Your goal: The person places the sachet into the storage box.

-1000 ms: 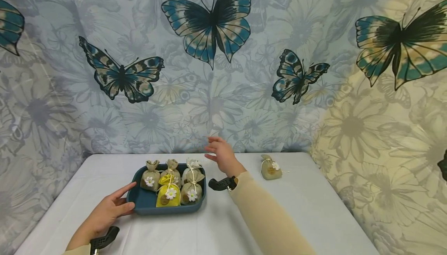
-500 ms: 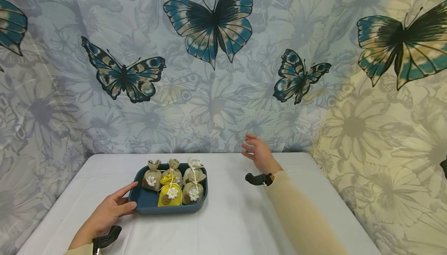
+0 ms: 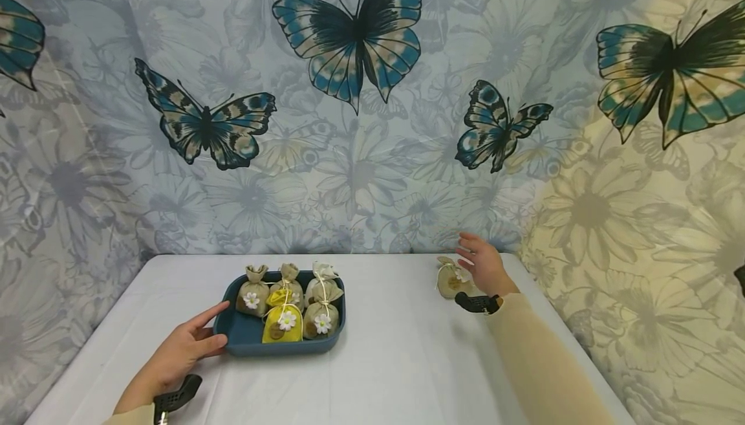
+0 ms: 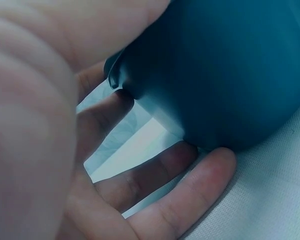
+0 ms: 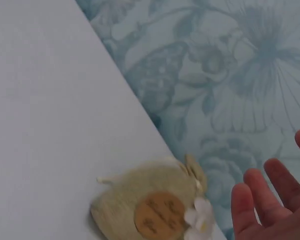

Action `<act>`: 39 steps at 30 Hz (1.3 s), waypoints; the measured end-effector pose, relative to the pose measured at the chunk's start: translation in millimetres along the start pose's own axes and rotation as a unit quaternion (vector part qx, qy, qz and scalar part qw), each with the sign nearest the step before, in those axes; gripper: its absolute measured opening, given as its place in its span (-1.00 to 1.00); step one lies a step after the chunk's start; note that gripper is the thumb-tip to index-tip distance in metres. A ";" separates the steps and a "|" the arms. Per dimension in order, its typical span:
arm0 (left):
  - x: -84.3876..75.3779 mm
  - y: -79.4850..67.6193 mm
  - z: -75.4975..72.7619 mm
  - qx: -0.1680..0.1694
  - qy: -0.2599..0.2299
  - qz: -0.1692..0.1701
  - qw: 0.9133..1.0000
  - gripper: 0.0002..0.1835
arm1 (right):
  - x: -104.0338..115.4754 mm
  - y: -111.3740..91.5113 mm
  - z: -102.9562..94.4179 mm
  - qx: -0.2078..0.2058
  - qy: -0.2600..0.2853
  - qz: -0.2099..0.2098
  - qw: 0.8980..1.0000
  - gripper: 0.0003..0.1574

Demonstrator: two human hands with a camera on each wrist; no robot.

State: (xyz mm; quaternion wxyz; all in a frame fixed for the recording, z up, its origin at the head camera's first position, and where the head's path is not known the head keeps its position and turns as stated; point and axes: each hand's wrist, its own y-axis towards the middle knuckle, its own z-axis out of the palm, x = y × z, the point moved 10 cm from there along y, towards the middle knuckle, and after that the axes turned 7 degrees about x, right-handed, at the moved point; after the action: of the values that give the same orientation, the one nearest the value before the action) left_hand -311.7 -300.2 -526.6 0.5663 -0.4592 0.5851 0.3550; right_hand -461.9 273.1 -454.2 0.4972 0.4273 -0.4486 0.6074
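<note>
My left hand (image 3: pixel 174 355) holds the left end of a blue tray (image 3: pixel 240 333), index finger at the rim and thumb near the front corner. In the left wrist view, fingertips (image 4: pixel 220 160) meet the lower edge of the tray's wall (image 4: pixel 235 65). Several small drawstring pouches stand in the tray, beige ones (image 3: pixel 253 294) and a yellow one (image 3: pixel 282 333), with white flowers. My right hand (image 3: pixel 485 271), fingers spread and holding nothing, is beside a lone beige pouch (image 3: pixel 448 284), partly covering it. The right wrist view shows that pouch's round brown label (image 5: pixel 160 215).
A white cloth (image 3: pixel 384 347) covers the table. Behind it hangs a floral backdrop (image 3: pixel 361 198) printed with blue butterflies, close to the table's back edge. The front left corner of the tray's floor is bare.
My right hand has moved rightward from beside the tray to the lone pouch, passing in front of it. The left hand stays at the tray.
</note>
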 end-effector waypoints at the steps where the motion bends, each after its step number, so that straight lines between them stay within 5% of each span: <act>1: 1.0 0.4 -0.6 -0.002 0.001 -0.002 1.000 -0.15 | 0.1 -1.2 -3.8 0.003 -0.008 -0.001 1.000 -0.26; 11: 0.0 -0.2 0.7 0.002 0.000 0.001 1.000 -0.16 | -2.2 -7.6 -29.0 0.073 -0.121 -0.032 0.989 -0.22; 18: 0.7 -0.6 -0.2 -0.003 -0.004 -0.002 1.000 -0.17 | -27.2 -7.9 -37.5 0.101 -0.197 0.006 0.975 -0.08; 24: 1.3 0.3 -0.7 -0.008 -0.001 -0.001 1.000 -0.17 | -47.0 -2.8 -37.1 0.109 -0.263 0.023 0.958 -0.07; 39: -1.5 -0.6 0.5 0.002 0.000 0.003 1.000 -0.17 | -52.2 -0.3 -23.0 0.111 -0.392 -0.013 0.913 -0.08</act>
State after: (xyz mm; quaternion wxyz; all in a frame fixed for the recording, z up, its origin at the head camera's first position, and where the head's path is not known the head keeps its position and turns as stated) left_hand -311.1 -299.7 -525.1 0.5659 -0.4565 0.5873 0.3557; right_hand -455.9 284.0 -509.9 0.2388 0.6894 -0.5314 0.4304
